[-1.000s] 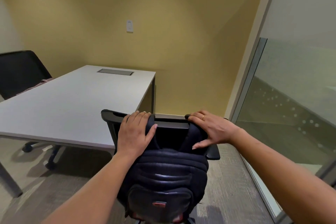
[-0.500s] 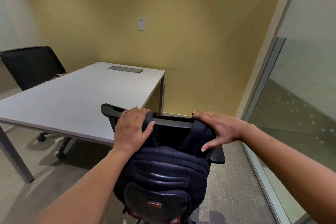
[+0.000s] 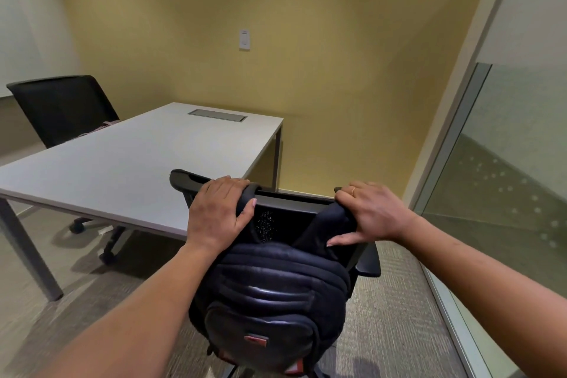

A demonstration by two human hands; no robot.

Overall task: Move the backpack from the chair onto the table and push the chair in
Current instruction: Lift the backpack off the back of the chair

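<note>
Head view: black backpack (image 3: 270, 301) hangs upright by its straps on the near chair (image 3: 294, 204) back, long axis vertical, front pocket facing near. Left hand (image 3: 219, 212) and right hand (image 3: 372, 213) each clamp a strap against the top rail; the table (image 3: 122, 163) stands just beyond to the left.

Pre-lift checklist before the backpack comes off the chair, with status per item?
1. Left hand on a strap at the chair top rail: ok.
2. Right hand on the other strap: ok.
3. Fingers closed fully round the straps: cannot tell, the far side of the rail is hidden.
4. Backpack free of the chair back: not ok, both straps are hooked over the rail.
5. Table has bare space for the bag: ok.
6. Backpack zips closed: cannot tell.
</note>
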